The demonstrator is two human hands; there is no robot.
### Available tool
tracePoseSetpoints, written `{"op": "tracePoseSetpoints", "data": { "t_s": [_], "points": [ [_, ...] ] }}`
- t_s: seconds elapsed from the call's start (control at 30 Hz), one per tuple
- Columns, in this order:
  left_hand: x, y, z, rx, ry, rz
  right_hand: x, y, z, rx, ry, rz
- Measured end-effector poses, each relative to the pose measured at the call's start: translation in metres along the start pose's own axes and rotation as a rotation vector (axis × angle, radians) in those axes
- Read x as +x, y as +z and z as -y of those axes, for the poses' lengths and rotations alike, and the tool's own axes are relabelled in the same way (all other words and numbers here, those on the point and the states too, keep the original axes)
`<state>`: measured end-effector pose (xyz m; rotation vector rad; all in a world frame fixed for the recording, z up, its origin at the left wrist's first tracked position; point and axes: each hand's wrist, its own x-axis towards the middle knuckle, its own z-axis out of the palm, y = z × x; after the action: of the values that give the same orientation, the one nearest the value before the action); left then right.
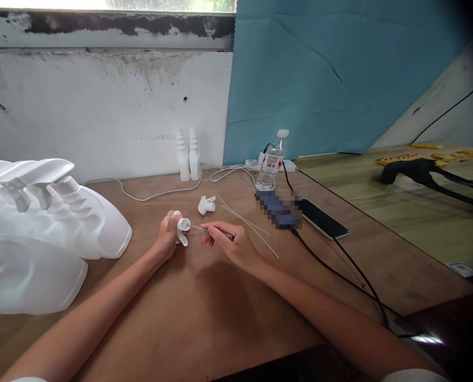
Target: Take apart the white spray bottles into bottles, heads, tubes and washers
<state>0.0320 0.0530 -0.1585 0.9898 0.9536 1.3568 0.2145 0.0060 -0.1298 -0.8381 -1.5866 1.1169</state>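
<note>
Head view: nozzle (183, 225) juts rightward from clamping left hand (166, 237), right hand (237, 248) clamped on tool (199, 228).

A: What's behind the table (149, 334)?
B: A white wall (101, 106), scuffed and stained brown below the window ledge (101, 38), with a small dark hole (185, 99) in it.
A: And the window (113, 5)?
B: Only its bottom edge shows along the top left, bright with daylight. Dark patches show along the ledge where it looks worn.
A: What's to the right?
B: A blue sheet (320, 79) with creases, hanging down to about the table's back edge. Past it, a pale wall section (447, 101) has a thin black cable (455, 110) running across it.
A: And the yellowish-green surface (383, 217)?
B: Floor or another tabletop; I can't tell.
</note>
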Motion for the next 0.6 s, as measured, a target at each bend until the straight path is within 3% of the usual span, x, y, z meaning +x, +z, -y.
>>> {"op": "tracePoseSetpoints", "data": {
  "t_s": [0.17,0.37,0.5,0.6],
  "points": [
    [-0.002,0.0,-0.003,0.011,-0.044,0.014,-0.003,0.002,-0.004,-0.002,-0.028,-0.007],
    [-0.004,-0.001,-0.003,-0.012,-0.055,0.013,-0.01,0.001,-0.011,-0.264,-0.308,0.027],
    [-0.005,0.001,-0.003,-0.048,-0.085,0.041,-0.011,0.002,-0.012,-0.306,-0.425,0.092],
    [-0.006,0.002,-0.002,-0.051,-0.078,0.054,-0.011,0.005,-0.009,-0.284,-0.398,0.075]
  ]
}}
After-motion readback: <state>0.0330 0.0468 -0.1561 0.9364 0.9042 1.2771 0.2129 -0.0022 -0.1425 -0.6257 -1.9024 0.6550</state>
